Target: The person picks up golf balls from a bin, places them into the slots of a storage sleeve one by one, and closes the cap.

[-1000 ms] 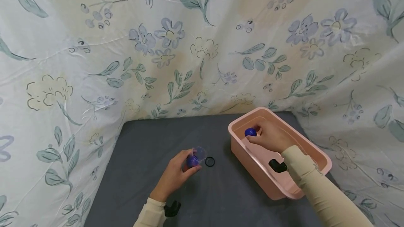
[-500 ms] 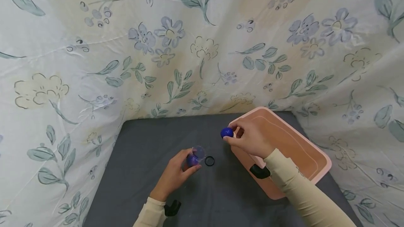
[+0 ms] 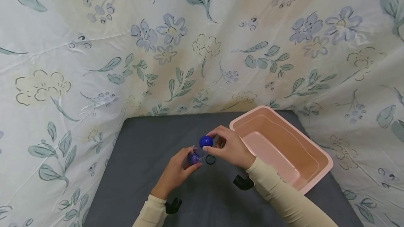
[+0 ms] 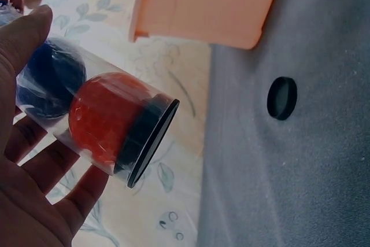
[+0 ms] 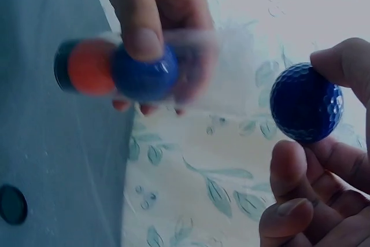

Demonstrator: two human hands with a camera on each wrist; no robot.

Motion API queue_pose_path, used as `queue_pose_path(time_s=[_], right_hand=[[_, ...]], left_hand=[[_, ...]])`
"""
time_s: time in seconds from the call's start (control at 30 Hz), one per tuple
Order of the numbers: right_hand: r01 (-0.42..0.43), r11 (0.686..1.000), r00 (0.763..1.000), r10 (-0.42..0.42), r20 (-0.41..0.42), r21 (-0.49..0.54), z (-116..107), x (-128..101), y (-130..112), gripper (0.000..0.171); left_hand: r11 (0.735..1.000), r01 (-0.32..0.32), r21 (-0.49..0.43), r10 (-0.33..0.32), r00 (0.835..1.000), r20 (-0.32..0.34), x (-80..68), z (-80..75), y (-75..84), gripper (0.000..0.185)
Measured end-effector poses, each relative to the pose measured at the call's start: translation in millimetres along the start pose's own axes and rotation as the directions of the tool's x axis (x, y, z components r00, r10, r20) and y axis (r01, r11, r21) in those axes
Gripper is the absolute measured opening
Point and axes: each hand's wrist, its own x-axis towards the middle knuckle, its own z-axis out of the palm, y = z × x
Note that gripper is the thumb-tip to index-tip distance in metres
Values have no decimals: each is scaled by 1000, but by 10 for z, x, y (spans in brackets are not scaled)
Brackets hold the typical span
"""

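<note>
A glossy blue dimpled ball (image 5: 306, 103) is pinched between the right hand's (image 3: 231, 146) thumb and fingers, near but apart from the clear plastic tube (image 4: 87, 99) that the left hand (image 3: 175, 171) grips. Inside the tube sit a second blue ball (image 4: 52, 79) and an orange-red ball (image 4: 107, 117), the latter beside its black end cap (image 4: 153, 143). Just right of the left fingertips, a small round black piece (image 4: 282, 98) lies on the dark grey table surface (image 3: 151, 136). Right of the right hand stands a pink rectangular plastic bin (image 3: 290, 132); beyond both hands hangs white floral fabric (image 3: 202, 66).
</note>
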Motion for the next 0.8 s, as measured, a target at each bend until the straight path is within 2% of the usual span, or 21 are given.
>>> queue_pose_path(time_s=[0.3, 0.6, 0.8], right_hand=[[46, 999, 999, -47, 17, 28, 256, -51, 61, 36], [40, 999, 999, -40, 18, 14, 287, -84, 85, 42], [-5, 1000, 999, 6, -40, 27, 266, -89, 79, 39]], left_hand=[[999, -37, 23, 38, 999, -23, -10, 12, -31, 54], [998, -54, 46, 56, 997, -48, -18, 23, 0, 55], [999, 3, 33, -1, 999, -54, -26, 53, 12, 55]])
